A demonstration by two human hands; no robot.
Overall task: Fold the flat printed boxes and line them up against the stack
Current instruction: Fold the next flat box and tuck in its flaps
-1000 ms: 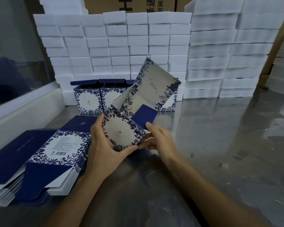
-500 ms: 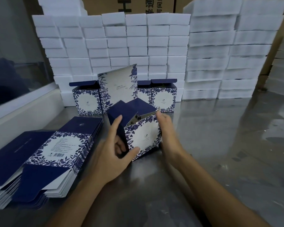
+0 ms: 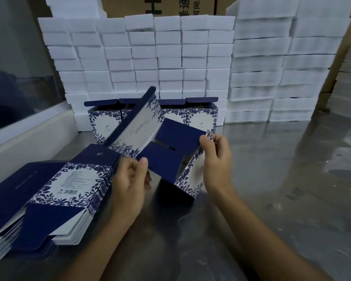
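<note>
**Hands closing the base flaps of a half-formed carton**

Fingers and thumb of the left hand (image 3: 130, 179) are curled round the near dark-blue base flap, thumb on its outer face, the fingertips hidden behind it; the right hand (image 3: 216, 161) pinches the far corner of the other blue flap between thumb and fingertips, its palm lying along the printed side wall.

Between the two hands sits the printed box (image 3: 168, 155), opened into a tube and tipped on its side, base flaps facing the camera, not yet locked together; its lower corner appears to touch the worktop (image 3: 272, 189), though I cannot tell for certain; the long lid panel angles up and away to the left.

Judged from its thin walls and crisp creases, the card should be light and springy, stiff along the panels yet ready to bend at the scored lines; glossy print may slip under dry fingers; hard squeezing could dent a wall or crease a flap, so hold is best taken at flap edges and corners, as now.

Just left of the left hand lies the pile of flat printed boxes (image 3: 69, 185); further back, a row of folded boxes (image 3: 201, 116) stands against the stack of white blocks (image 3: 170, 57).
</note>
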